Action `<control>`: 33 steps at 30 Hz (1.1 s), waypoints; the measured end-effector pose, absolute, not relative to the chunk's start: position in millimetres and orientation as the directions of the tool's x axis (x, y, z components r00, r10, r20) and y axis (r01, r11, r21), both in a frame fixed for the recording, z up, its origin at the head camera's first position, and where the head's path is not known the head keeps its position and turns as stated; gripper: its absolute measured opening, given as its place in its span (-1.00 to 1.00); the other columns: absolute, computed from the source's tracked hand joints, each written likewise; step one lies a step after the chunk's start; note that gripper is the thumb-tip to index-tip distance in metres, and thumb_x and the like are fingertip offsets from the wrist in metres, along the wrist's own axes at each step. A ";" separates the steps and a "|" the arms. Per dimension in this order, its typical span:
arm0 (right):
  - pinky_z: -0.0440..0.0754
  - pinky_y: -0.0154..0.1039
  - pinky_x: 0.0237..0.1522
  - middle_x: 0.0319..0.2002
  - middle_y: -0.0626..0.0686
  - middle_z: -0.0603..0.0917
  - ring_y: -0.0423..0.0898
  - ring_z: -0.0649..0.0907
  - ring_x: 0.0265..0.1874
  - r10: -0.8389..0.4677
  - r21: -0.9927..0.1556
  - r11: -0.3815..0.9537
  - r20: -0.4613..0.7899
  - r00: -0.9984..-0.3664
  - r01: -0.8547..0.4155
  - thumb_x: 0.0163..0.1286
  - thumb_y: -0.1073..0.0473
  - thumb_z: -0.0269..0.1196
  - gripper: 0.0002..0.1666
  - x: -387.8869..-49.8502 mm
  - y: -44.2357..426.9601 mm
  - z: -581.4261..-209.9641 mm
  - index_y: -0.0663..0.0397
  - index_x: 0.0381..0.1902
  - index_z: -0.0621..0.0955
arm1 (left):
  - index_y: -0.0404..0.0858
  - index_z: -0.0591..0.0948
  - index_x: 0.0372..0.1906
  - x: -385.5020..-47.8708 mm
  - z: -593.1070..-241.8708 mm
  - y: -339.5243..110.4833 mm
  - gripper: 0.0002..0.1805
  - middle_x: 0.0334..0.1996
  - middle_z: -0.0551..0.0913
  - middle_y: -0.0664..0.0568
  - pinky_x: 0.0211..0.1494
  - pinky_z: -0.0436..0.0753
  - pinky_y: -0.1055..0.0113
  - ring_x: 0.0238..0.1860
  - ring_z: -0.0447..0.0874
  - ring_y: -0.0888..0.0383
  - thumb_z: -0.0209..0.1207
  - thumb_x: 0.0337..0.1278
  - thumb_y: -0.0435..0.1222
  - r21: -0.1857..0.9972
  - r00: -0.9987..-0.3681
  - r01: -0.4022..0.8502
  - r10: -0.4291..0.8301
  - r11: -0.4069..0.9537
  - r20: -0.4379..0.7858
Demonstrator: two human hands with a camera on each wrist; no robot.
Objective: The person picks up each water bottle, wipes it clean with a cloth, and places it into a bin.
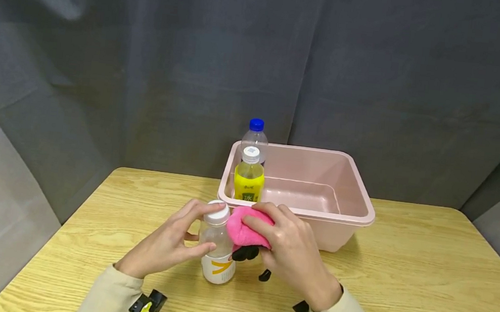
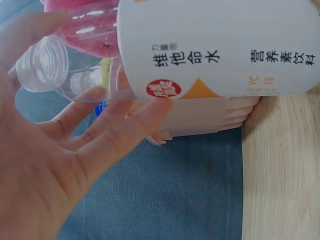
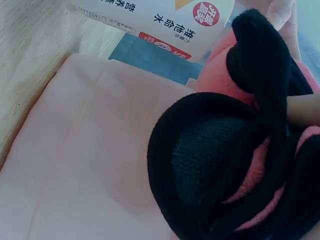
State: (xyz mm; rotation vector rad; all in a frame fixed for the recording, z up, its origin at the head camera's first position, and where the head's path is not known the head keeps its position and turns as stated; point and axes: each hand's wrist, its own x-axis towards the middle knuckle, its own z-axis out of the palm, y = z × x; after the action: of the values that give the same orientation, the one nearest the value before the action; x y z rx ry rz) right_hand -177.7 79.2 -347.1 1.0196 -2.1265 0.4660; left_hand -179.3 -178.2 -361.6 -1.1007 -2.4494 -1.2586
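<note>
My left hand (image 1: 172,242) holds a clear bottle (image 1: 218,241) with a white label, its fingers by the white cap (image 1: 217,213) and its thumb on the side. Orange marks and dark printing show on the label (image 2: 200,50) in the left wrist view. To its right, my right hand (image 1: 291,241) grips a bunched pink cloth (image 1: 247,227) with black parts, held against the bottle's upper side. Black folds of the cloth (image 3: 210,155) fill much of the right wrist view and hide most of that hand.
Behind the hands, a pink plastic basin (image 1: 299,212) stands on the wooden table (image 1: 403,263). In its left end are a yellow-labelled bottle (image 1: 249,181) with a white cap and a clear bottle with a blue cap (image 1: 256,124). A dark curtain (image 1: 222,72) hangs behind the table.
</note>
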 end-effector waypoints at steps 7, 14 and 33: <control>0.67 -0.16 -0.50 -0.08 0.07 0.70 0.00 0.60 -0.34 -0.567 0.051 0.631 0.711 -0.415 -0.774 -0.26 0.56 0.34 -0.36 -177.2 79.3 -345.3 0.00 -0.14 0.78 | -0.15 0.40 0.41 -180.1 -361.5 -177.5 -0.37 0.05 0.48 0.00 -0.10 0.74 0.30 0.05 0.60 0.02 0.33 0.28 -0.37 0.627 -0.713 0.682 0.535 0.377 0.453; 0.65 -0.16 -0.55 -0.18 0.04 0.69 0.02 0.61 -0.35 -0.629 0.104 0.657 0.621 -0.468 -0.746 -0.24 0.49 0.37 -0.53 -175.6 76.9 -349.6 -0.01 -0.30 0.74 | -0.17 0.40 0.40 -181.1 -361.2 -176.9 -0.37 0.02 0.48 0.00 -0.10 0.75 0.28 0.04 0.60 0.00 0.34 0.28 -0.36 0.631 -0.720 0.674 0.531 0.384 0.446; 0.49 -0.21 -0.63 -0.51 -0.10 0.51 -0.05 0.56 -0.55 -0.733 0.142 0.679 0.184 -0.655 -0.720 -0.19 0.41 0.44 -0.70 -179.6 64.3 -389.4 -0.10 -0.54 0.65 | -0.16 0.39 0.42 -182.5 -362.7 -176.9 -0.35 0.02 0.47 -0.01 -0.10 0.75 0.27 0.06 0.58 -0.03 0.34 0.27 -0.37 0.635 -0.722 0.672 0.527 0.381 0.448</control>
State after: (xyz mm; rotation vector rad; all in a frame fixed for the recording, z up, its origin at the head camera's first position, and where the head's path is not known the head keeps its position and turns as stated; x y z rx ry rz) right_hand -179.6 64.3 -389.4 1.1721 -2.6661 -0.0825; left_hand -182.5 -176.9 -362.7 -1.0820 -2.4631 -1.2572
